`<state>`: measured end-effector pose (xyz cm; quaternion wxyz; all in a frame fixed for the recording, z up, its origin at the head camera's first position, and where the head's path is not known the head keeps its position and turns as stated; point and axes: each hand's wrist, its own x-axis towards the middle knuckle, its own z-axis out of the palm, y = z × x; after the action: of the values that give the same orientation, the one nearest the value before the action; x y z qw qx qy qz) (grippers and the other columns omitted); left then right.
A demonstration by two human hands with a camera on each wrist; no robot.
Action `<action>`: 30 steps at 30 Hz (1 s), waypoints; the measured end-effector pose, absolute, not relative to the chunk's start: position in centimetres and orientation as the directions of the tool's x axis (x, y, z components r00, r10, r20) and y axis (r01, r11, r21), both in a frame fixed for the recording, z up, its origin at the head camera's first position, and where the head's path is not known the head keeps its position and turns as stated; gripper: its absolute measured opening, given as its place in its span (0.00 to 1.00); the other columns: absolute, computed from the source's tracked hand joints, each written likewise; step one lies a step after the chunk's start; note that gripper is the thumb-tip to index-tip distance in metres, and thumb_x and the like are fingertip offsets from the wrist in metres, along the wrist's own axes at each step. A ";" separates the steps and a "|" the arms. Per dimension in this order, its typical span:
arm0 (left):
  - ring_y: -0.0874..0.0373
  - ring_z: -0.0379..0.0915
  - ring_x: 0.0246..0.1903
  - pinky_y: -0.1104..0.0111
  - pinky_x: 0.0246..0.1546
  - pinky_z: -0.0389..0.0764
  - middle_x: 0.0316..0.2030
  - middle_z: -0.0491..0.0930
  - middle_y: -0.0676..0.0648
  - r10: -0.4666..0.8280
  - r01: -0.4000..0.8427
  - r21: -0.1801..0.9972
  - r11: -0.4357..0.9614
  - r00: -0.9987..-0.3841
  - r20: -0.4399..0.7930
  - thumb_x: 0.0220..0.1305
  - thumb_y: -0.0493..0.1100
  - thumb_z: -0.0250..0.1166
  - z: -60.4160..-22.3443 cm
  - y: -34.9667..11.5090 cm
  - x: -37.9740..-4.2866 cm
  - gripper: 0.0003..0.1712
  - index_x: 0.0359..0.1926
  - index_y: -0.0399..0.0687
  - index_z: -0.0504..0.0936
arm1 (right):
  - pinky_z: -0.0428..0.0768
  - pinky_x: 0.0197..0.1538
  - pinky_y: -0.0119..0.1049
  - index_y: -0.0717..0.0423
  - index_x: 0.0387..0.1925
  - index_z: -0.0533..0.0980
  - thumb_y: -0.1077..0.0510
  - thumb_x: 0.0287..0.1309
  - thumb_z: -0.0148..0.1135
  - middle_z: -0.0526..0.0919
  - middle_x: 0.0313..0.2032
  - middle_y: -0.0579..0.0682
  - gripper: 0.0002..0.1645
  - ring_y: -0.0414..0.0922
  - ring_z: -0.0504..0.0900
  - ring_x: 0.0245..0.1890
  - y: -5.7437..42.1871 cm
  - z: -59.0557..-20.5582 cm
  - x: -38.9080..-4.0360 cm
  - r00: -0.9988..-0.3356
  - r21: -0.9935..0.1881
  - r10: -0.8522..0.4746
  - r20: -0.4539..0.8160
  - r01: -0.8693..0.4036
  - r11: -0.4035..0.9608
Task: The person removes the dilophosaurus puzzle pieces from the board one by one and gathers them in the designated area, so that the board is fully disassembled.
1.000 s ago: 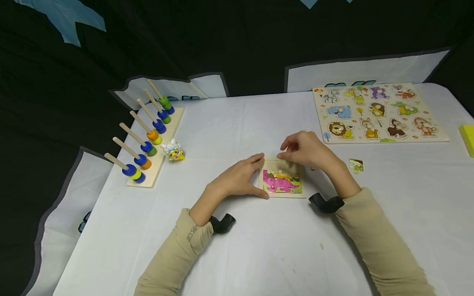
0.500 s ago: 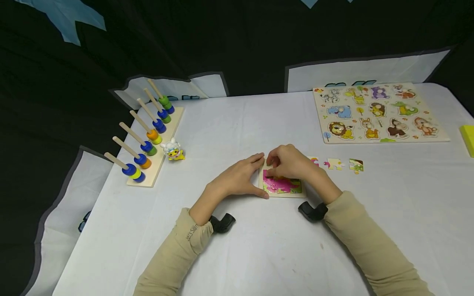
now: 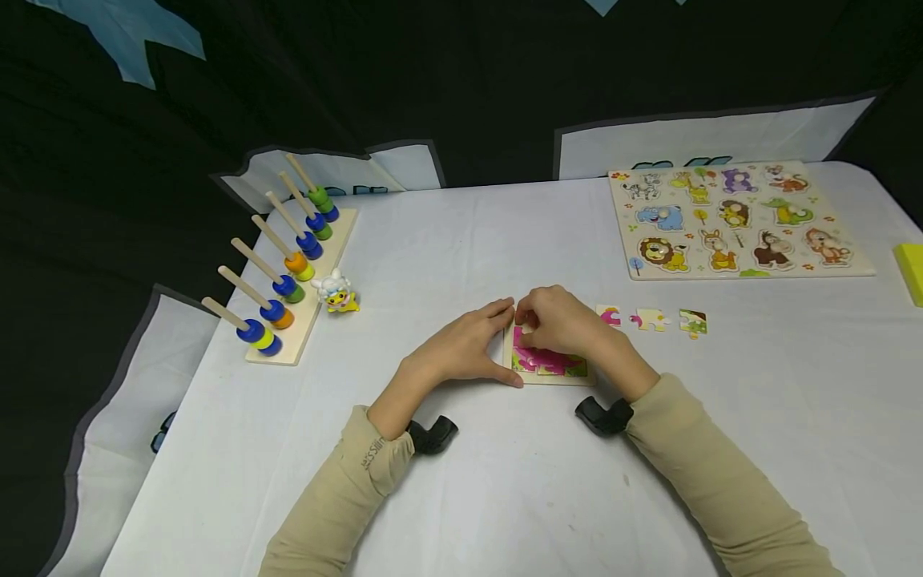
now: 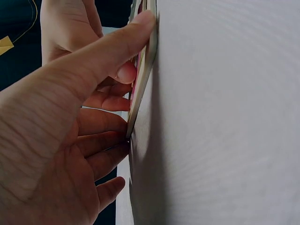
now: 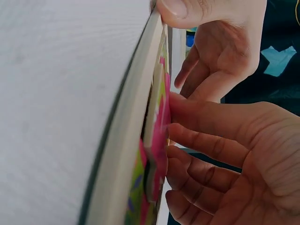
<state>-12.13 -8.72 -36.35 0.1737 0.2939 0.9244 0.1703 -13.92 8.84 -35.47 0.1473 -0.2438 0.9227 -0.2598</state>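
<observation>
A small wooden jigsaw puzzle board (image 3: 558,380) with pink dinosaur pieces lies on the table, partly covered by the hands. My left hand (image 3: 461,346) rests along its left side, thumb at the lower corner and extended fingers at the upper one. Over the board's upper left, my right hand (image 3: 562,322) has bent fingers and thumb on a pink puzzle piece (image 5: 159,129). That piece stands slightly raised above the board in the right wrist view; its far side is hidden. Three loose puzzle pieces lie in a row to the right, among them a yellow puzzle piece (image 3: 651,320).
A wooden peg stand (image 3: 306,308) with coloured rings stands at the left, a small figurine (image 3: 336,292) beside it. A large animal puzzle board (image 3: 735,220) lies back right. A yellow block (image 3: 912,272) sits at the right edge of view.
My right hand has moved left and down from the board's top edge onto the pink pieces, uncovering loose pieces at the right. My left hand has stayed in place.
</observation>
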 end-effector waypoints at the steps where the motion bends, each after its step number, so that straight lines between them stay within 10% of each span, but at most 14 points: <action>1: 0.57 0.45 0.69 0.64 0.68 0.54 0.70 0.48 0.47 0.603 0.485 0.416 0.769 -0.767 -0.221 0.39 0.68 0.67 -36.4 -8.7 -12.1 0.62 0.68 0.42 0.52 | 0.70 0.32 0.31 0.60 0.35 0.80 0.60 0.45 0.67 0.76 0.25 0.49 0.12 0.43 0.70 0.28 8.9 -35.5 -13.9 -0.838 -0.549 -0.527 -0.140 -0.377 0.746; 30: 0.56 0.47 0.69 0.64 0.67 0.56 0.70 0.50 0.49 0.609 0.483 0.444 0.755 -0.767 -0.201 0.38 0.67 0.69 -36.4 -8.7 -12.2 0.56 0.67 0.51 0.58 | 0.63 0.23 0.29 0.57 0.29 0.75 0.65 0.43 0.65 0.69 0.17 0.46 0.08 0.39 0.66 0.20 8.4 -35.8 -13.9 -0.822 -0.615 -0.560 -0.105 -0.389 0.685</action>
<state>-12.20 -8.74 -36.44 0.1692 0.2963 0.9213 0.1865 -13.87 8.38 -35.77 0.1438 -0.2618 0.9067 -0.2979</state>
